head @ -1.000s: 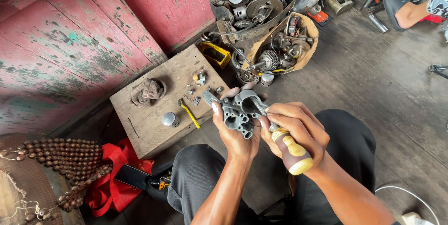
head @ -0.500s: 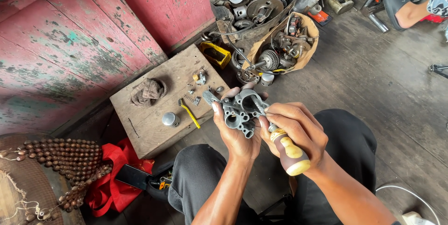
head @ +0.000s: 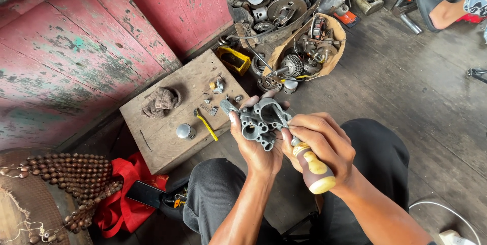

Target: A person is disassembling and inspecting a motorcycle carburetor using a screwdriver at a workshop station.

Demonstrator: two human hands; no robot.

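The left hand (head: 256, 146) is closed around a grey metal carburettor body (head: 264, 122), held above the lap with its ported face turned up toward the camera. The right hand (head: 324, 146) grips a screwdriver (head: 309, 164) by its brown-and-cream handle; its long axis runs from near right to far left, the tip apparently in the casting, though fingers hide it. Just left, a wooden bench (head: 167, 138) carries a yellow-handled tool (head: 205, 123), a metal cap (head: 185, 131) and a rag (head: 160, 101).
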